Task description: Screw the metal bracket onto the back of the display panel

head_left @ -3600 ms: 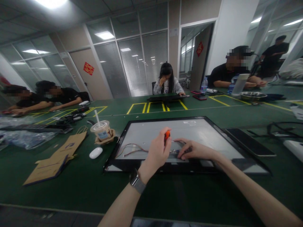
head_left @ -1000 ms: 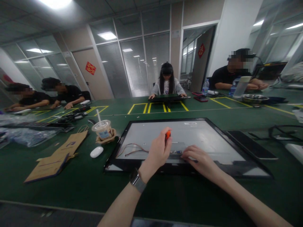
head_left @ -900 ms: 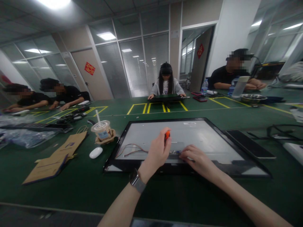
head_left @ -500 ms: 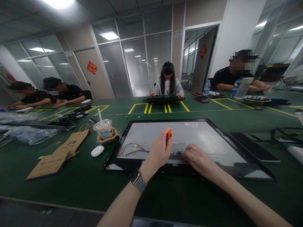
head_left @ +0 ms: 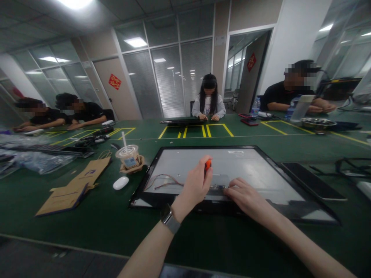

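Observation:
A large flat display panel (head_left: 255, 162) lies face down on the green table, its grey metal back up and a black frame around it. My left hand (head_left: 194, 187), with a watch on the wrist, is closed around an orange-handled screwdriver (head_left: 207, 166) held upright over the panel's near edge. My right hand (head_left: 246, 195) rests on the panel beside the screwdriver, fingers curled down onto a small circuit board strip (head_left: 218, 187). Thin red and white wires (head_left: 164, 181) trail across the panel to the left.
Left of the panel are a white mouse (head_left: 121, 182), a lidded drink cup with a straw (head_left: 128, 156) and a flattened brown paper bag (head_left: 77, 185). A dark slab (head_left: 313, 179) and black cables (head_left: 352, 168) lie at the right. Several people sit around the far side of the table.
My right hand drew back from reaching across the board strip and now sits nearer the panel's edge. The person opposite lowered a hand to the table. The view shifted slightly.

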`<state>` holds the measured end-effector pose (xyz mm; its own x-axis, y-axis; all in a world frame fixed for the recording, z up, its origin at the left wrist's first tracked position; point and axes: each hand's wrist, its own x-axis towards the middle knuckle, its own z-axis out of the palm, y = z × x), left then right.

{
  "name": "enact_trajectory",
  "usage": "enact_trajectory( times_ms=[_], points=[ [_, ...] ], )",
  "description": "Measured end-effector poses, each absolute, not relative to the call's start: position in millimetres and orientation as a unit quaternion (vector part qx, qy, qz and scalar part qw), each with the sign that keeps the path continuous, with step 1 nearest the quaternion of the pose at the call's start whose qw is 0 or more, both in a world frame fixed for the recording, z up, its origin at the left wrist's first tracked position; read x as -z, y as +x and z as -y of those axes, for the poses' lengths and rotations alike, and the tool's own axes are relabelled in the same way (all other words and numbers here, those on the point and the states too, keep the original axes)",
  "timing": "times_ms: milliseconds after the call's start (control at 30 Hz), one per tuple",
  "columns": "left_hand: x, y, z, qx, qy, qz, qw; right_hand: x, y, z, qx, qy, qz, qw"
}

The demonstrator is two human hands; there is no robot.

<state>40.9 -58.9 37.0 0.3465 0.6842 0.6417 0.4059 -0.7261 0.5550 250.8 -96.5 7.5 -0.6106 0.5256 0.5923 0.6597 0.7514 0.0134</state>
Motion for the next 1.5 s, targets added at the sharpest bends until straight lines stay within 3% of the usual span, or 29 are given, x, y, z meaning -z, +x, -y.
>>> enact_trajectory(
  times_ms=[800,967,1233,1500],
  points=[
    [-39.3,40.8,59.9,-0.459,0.806,-0.342,0.154,-13.2,241.2,103.5,0.147,-0.356,0.891,0.241],
    [-38.8,40.6,60.1,-0.454,0.807,-0.346,0.153,-14.6,242.5,106.5,0.112,-0.354,0.890,0.263],
    [-39.3,40.4,60.9,-0.456,0.808,-0.341,0.152,-14.6,249.2,104.9,0.058,-0.380,0.843,0.377],
    [-38.9,40.3,60.1,-0.469,0.806,-0.330,0.145,3.0,262.9,88.5,0.134,-0.475,0.808,0.323]
  ],
)
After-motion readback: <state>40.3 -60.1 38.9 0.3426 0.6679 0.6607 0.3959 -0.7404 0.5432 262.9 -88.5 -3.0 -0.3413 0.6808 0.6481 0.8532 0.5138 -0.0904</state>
